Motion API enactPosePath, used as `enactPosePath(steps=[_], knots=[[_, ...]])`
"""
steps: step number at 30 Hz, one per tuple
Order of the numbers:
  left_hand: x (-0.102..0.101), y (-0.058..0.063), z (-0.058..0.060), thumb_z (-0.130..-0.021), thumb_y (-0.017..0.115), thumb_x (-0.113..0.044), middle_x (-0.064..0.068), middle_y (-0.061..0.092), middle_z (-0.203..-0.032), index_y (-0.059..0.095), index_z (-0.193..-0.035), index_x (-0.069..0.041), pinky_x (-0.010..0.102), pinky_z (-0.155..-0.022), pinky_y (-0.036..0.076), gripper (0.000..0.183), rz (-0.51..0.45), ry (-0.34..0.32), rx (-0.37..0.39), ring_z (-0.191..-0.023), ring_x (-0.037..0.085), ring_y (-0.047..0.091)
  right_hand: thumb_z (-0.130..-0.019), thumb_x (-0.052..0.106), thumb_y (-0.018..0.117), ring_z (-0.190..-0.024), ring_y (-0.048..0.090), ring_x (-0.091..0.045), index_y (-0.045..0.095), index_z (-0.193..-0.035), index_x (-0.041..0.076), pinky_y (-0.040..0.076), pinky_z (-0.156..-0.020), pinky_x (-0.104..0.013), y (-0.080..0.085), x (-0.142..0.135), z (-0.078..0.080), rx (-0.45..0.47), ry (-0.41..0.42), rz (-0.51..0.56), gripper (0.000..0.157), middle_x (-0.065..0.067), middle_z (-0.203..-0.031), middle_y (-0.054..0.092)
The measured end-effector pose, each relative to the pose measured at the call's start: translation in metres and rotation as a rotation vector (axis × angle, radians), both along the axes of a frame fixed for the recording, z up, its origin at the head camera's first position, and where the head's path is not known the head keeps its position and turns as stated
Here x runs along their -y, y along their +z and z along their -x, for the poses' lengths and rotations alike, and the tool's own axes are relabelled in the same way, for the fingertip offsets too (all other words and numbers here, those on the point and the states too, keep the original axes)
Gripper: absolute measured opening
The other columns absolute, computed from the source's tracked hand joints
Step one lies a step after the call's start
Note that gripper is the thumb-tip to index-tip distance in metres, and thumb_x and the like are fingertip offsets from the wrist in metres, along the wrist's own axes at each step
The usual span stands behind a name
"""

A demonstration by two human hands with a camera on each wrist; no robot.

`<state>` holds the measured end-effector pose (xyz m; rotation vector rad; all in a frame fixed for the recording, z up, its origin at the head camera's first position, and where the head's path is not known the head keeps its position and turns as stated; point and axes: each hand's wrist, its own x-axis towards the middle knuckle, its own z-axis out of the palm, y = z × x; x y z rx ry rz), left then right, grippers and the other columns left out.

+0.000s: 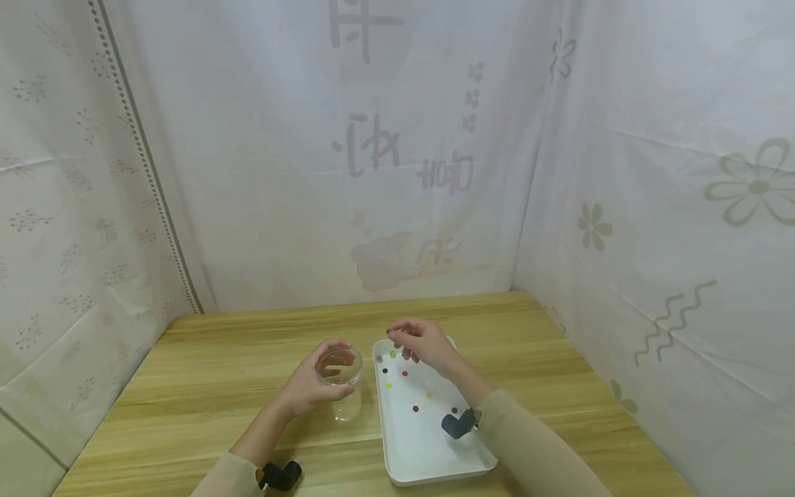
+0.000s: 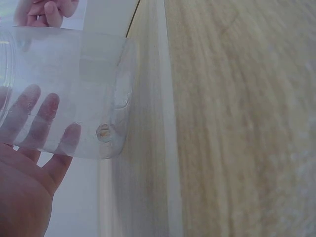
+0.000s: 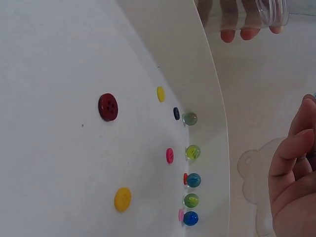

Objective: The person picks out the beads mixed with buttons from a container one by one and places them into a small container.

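My left hand [image 1: 306,386] grips a clear jar [image 1: 345,402] round its side, fingers behind and thumb in front. The jar stands upright with its mouth up, left of the white tray [image 1: 406,455]. Low in the jar, a small round shape shows through the wall in the left wrist view. My right hand [image 1: 428,348] is over the tray's far end, pinching a small dark round piece [image 1: 389,332] between thumb and fingertips. In the right wrist view that piece is mostly cut off. A dark red button [image 3: 108,107] and a yellow button [image 3: 123,199] lie in the tray.
Along the tray's far wall sit several glass marbles [image 3: 193,152], with a pink button [image 3: 170,156] and other small buttons close by. The wooden table [image 1: 217,386] extends around the tray. Patterned curtains [image 1: 279,172] hang behind and on both sides.
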<state>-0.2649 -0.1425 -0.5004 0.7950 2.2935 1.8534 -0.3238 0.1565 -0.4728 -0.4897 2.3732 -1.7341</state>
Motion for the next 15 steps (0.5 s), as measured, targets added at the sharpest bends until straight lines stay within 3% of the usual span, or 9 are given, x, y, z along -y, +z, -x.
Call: enactPosePath(steps=[2, 10, 12, 15], knots=[[0.000, 0.000, 0.000, -0.088, 0.088, -0.012, 0.025, 0.066, -0.143, 0.051, -0.149, -0.009, 0.069, -0.114, 0.048, 0.072, 0.000, 0.001, 0.000, -0.136, 0.049, 0.061, -0.105, 0.031, 0.076, -0.069, 0.061, -0.022, 0.073, -0.130, 0.004, 0.048, -0.058, -0.023, 0.003, 0.002, -0.001, -0.007, -0.001, 0.002, 0.037, -0.025, -0.104, 0.072], [0.000, -0.001, 0.000, -0.088, 0.088, -0.012, 0.024, 0.066, -0.142, 0.051, -0.149, -0.009, 0.069, -0.114, 0.048, 0.071, 0.003, -0.003, -0.010, -0.136, 0.050, 0.061, -0.105, 0.027, 0.075, -0.067, 0.058, -0.019, 0.074, -0.128, 0.007, 0.048, -0.058, -0.022, 0.017, 0.009, -0.010, -0.007, 0.023, 0.040, 0.031, -0.035, -0.107, 0.069], [0.000, -0.001, 0.000, -0.088, 0.088, -0.012, 0.025, 0.066, -0.142, 0.051, -0.149, -0.009, 0.069, -0.114, 0.048, 0.071, 0.004, -0.003, -0.011, -0.136, 0.050, 0.061, -0.105, 0.026, 0.075, -0.068, 0.057, -0.021, 0.073, -0.130, 0.004, 0.047, -0.057, -0.022, 0.018, 0.011, -0.011, -0.011, 0.034, 0.047, 0.033, -0.033, -0.105, 0.069], [0.000, -0.001, 0.001, -0.088, 0.088, -0.012, 0.026, 0.065, -0.143, 0.051, -0.149, -0.009, 0.070, -0.114, 0.048, 0.071, 0.004, -0.004, -0.014, -0.136, 0.049, 0.062, -0.106, 0.025, 0.074, -0.066, 0.057, -0.021, 0.071, -0.131, 0.001, 0.046, -0.056, -0.022, 0.020, 0.013, -0.012, -0.023, 0.054, 0.061, 0.035, -0.020, -0.095, 0.071]])
